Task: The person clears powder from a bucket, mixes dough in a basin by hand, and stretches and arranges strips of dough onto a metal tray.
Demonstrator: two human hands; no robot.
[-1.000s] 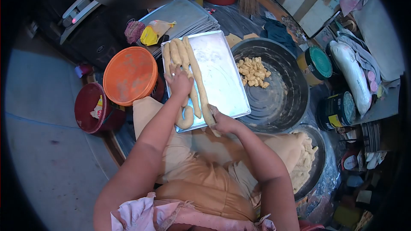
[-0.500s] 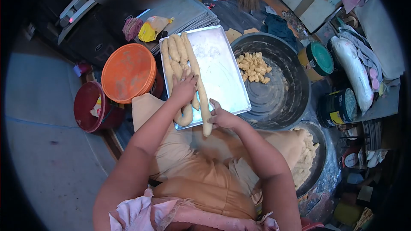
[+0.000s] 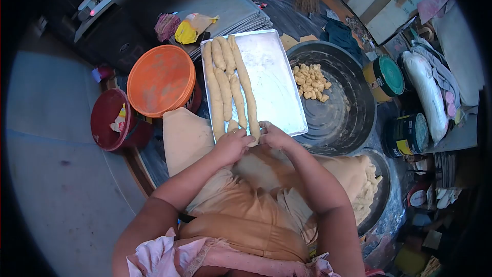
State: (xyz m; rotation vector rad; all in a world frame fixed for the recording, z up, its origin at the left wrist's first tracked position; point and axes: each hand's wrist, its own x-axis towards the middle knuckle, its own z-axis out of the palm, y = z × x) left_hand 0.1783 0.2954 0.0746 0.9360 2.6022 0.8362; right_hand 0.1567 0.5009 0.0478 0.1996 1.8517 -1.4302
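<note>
A metal tray [image 3: 274, 82] lies in front of my knees, with several long dough ropes side by side on its left half. The rightmost dough rope [image 3: 246, 82] runs from the far edge to the near edge. At its near end, my left hand [image 3: 233, 145] has its fingers closed on the dough from the left. My right hand [image 3: 273, 137] holds the same end from the right, fingers bent round it. Part of a curled dough piece [image 3: 233, 124] shows just above my left hand, and the rest is hidden under it.
Right of the tray stands a large dark basin [image 3: 348, 118] with small dough pieces [image 3: 311, 81]. Another basin [image 3: 380, 205] holds more dough at my right knee. An orange-lidded bucket [image 3: 161, 81] and a red bucket [image 3: 110, 120] stand left. Stacked trays [image 3: 233, 13] lie beyond.
My left hand has moved from the middle of the ropes down to the near end of the rightmost one. That end, earlier hanging over the tray's near edge, now sits further in between both hands.
</note>
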